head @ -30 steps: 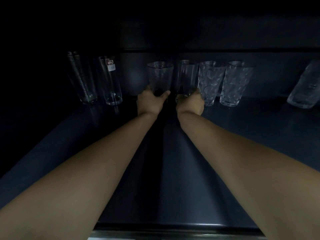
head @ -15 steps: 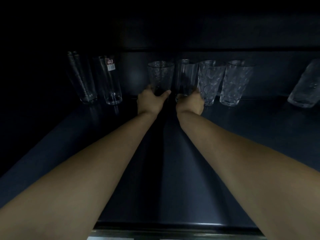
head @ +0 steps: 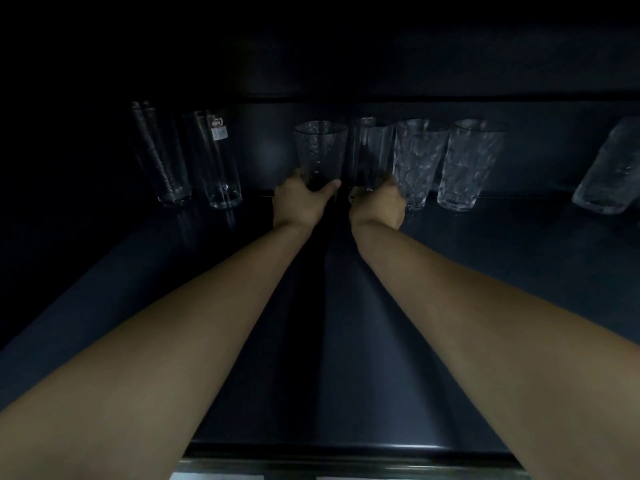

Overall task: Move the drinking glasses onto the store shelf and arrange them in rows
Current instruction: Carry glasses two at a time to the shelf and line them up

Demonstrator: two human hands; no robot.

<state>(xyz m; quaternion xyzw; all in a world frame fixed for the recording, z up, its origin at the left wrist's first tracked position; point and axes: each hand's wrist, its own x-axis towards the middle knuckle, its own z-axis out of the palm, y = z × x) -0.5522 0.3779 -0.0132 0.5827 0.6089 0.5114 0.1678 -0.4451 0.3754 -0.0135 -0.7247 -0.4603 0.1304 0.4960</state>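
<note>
Both arms reach deep into a dark shelf [head: 363, 358]. My left hand [head: 299, 202] grips the base of a dimpled glass [head: 320, 150] standing upright near the back. My right hand [head: 379, 206] holds the base of a ribbed clear glass [head: 372, 150] just to its right. Two more dimpled glasses [head: 417, 161] [head: 467, 164] stand in a row right of that. At the left stand two tall straight glasses [head: 162, 154] [head: 216, 161], one with a red and white label.
Another textured glass [head: 609, 171] sits far right at the back. The shelf's back wall [head: 381, 64] is close behind the row. A metal front lip [head: 346, 462] runs along the near edge. The lighting is very dim.
Almost nothing differs; both hands stay on their glasses at the back of the shelf, with only a slight shift of the view.
</note>
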